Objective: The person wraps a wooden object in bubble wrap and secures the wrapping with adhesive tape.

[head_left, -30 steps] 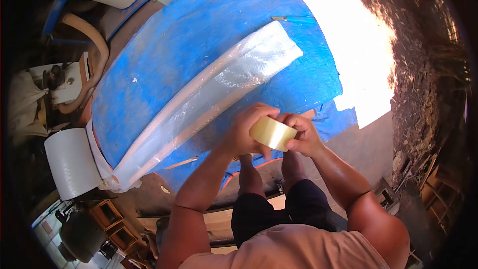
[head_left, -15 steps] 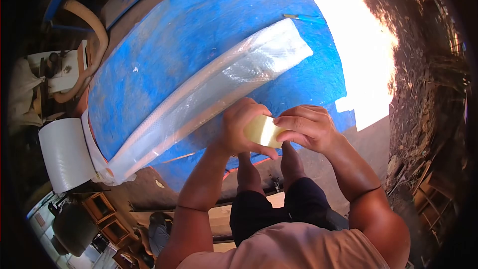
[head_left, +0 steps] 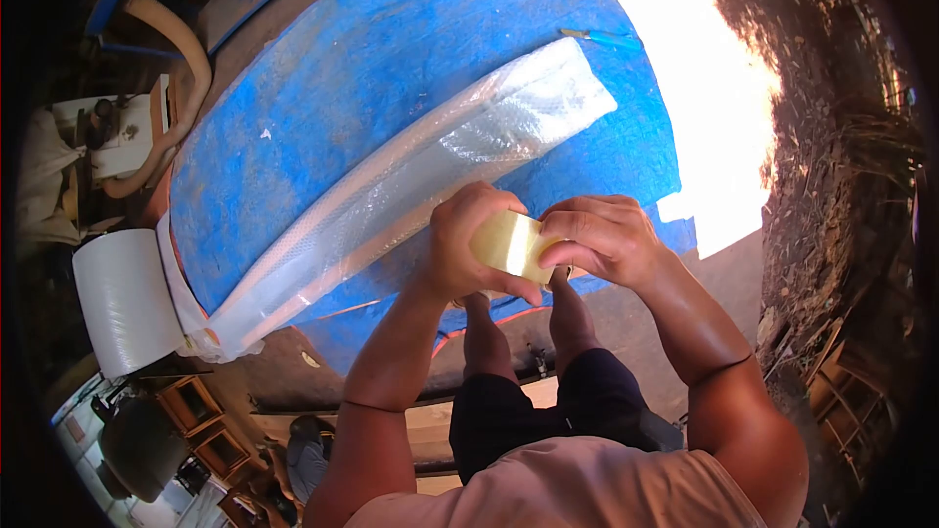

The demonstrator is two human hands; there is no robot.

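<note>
A wide roll of yellowish tape (head_left: 511, 242) is held above the near edge of the blue sheet (head_left: 323, 117). Around its left side wrap the thumb and fingers of my left hand (head_left: 469, 235). My right hand (head_left: 608, 240) pinches the roll's right edge between thumb and fingers. Beyond my hands, a long strip of clear bubble wrap (head_left: 421, 166) lies diagonally over the sheet, with something pale pink showing along its length.
The bubble wrap roll (head_left: 127, 303) is at the left end of the sheet. A light blue tool (head_left: 611, 40) lies near the far right edge. A beige hose (head_left: 181, 39) curves at the upper left. Small wooden frames (head_left: 191, 406) are at lower left.
The tape roll has shifted slightly left and up with my left hand. My right hand has changed from holding the roll's side to pinching its right edge, palm further right.
</note>
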